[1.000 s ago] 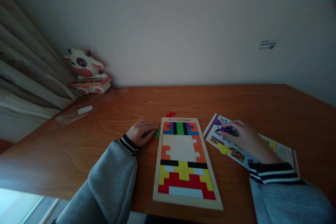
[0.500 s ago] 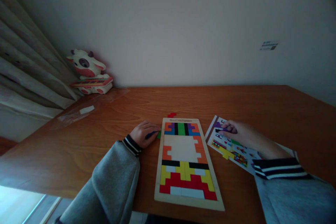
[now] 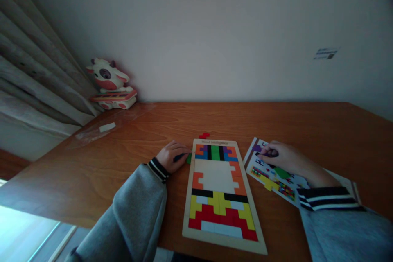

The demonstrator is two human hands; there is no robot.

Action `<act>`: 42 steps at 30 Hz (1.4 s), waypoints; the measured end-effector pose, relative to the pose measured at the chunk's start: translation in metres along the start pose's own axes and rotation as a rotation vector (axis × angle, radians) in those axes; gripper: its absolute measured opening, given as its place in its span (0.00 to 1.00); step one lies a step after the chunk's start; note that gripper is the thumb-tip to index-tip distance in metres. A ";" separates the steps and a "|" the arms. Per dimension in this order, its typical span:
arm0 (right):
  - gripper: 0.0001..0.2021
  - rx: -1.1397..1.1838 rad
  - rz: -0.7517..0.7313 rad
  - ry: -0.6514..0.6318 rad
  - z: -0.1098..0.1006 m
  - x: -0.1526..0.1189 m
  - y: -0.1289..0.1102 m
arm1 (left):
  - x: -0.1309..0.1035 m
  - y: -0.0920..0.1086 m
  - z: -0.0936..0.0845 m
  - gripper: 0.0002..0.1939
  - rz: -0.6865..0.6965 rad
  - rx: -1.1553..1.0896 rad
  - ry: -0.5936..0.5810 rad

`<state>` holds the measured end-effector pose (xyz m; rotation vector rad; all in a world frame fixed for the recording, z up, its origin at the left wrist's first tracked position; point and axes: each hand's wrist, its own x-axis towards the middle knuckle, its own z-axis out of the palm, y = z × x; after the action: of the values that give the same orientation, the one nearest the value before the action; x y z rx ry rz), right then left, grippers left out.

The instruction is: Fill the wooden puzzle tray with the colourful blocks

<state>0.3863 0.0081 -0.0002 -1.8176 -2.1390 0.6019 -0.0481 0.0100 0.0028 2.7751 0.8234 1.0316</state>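
Observation:
A wooden puzzle board (image 3: 188, 213) lies on the table, filled with coloured pieces at both ends and bare in the middle. Beside its upper left edge rests my left hand (image 3: 172, 157), fingers stretched towards the frame. A dark blue piece (image 3: 179, 157) shows between its fingers and thumb, and a green puzzle piece (image 3: 189, 158) lies by the fingertips. Over a printed sheet (image 3: 257, 170) to the right, my right hand (image 3: 284, 157) is closed, with a dark purple puzzle piece (image 3: 272, 153) at its fingers. A black piece (image 3: 257, 154) is near its fingertips.
A red piece (image 3: 204, 135) lies behind the board. On the sheet are a yellow piece (image 3: 269, 184) and a green piece (image 3: 281, 172). A cow toy with a keyboard (image 3: 113, 86) stands at the back left, near clear tape with a white label (image 3: 107, 127).
The view has shifted slightly, moving everything a little to the right. My right hand has curled more over the sheet, uncovering more of the green piece. My left hand stays beside the board.

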 end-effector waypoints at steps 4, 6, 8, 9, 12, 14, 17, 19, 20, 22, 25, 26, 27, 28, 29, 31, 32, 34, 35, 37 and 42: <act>0.18 -0.043 -0.010 0.014 -0.003 -0.001 -0.009 | 0.007 0.002 0.002 0.09 -0.042 0.002 0.070; 0.19 -0.002 -0.015 0.028 -0.002 -0.001 -0.010 | 0.011 0.000 0.005 0.09 -0.078 0.011 0.099; 0.20 0.067 -0.015 0.028 0.000 -0.001 -0.009 | 0.015 -0.004 0.008 0.09 -0.116 0.024 0.111; 0.20 0.100 -0.015 0.021 0.001 -0.001 -0.008 | 0.017 -0.007 0.008 0.10 -0.134 0.028 0.115; 0.19 0.147 -0.026 -0.002 0.004 -0.001 -0.004 | 0.017 -0.013 0.007 0.10 -0.154 0.015 0.100; 0.19 0.129 -0.052 0.021 0.005 -0.003 -0.004 | 0.015 -0.015 0.003 0.12 -0.119 0.004 0.016; 0.18 0.075 -0.091 0.070 0.006 -0.006 -0.007 | 0.008 -0.013 -0.004 0.19 -0.076 0.023 -0.127; 0.18 0.032 -0.108 0.104 0.008 -0.007 -0.010 | 0.005 -0.011 -0.005 0.22 -0.074 0.043 -0.163; 0.18 0.004 -0.117 0.128 0.009 -0.006 -0.011 | 0.005 -0.010 -0.005 0.22 -0.074 0.050 -0.169; 0.19 -0.063 -0.134 0.186 0.011 -0.005 -0.012 | 0.004 -0.009 -0.002 0.22 -0.066 0.062 -0.176; 0.18 -0.166 -0.139 0.283 0.015 -0.002 -0.015 | 0.005 -0.008 0.004 0.20 -0.044 0.066 -0.174; 0.18 -0.175 -0.148 0.313 0.016 -0.002 -0.018 | 0.006 -0.008 0.005 0.20 -0.038 0.065 -0.174; 0.18 -0.161 -0.164 0.340 0.017 -0.002 -0.022 | 0.006 -0.008 0.006 0.20 -0.032 0.062 -0.174; 0.18 -0.123 -0.188 0.352 0.018 -0.003 -0.028 | 0.006 -0.008 0.007 0.20 -0.027 0.061 -0.172; 0.18 -0.060 -0.220 0.348 0.018 -0.005 -0.034 | 0.006 -0.008 0.008 0.19 -0.021 0.060 -0.170; 0.16 0.074 -0.274 0.262 0.019 -0.009 -0.048 | 0.005 -0.009 0.007 0.18 -0.005 0.060 -0.166; 0.16 0.114 -0.289 0.212 0.019 -0.011 -0.055 | 0.005 -0.009 0.007 0.17 0.007 0.061 -0.164; 0.16 0.134 -0.300 0.125 0.019 -0.015 -0.065 | 0.005 -0.009 0.006 0.15 0.034 0.066 -0.164; 0.16 0.123 -0.300 0.101 0.019 -0.016 -0.068 | 0.005 -0.009 0.005 0.14 0.045 0.069 -0.163; 0.16 0.089 -0.292 0.092 0.019 -0.016 -0.068 | 0.004 -0.010 0.004 0.13 0.056 0.077 -0.151; 0.16 0.010 -0.235 0.170 0.016 -0.015 -0.050 | 0.000 -0.017 -0.001 0.12 0.052 0.143 -0.108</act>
<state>0.3380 -0.0150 0.0105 -1.5218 -2.1848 0.3882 -0.0564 0.0243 -0.0011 2.9561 0.8461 0.8528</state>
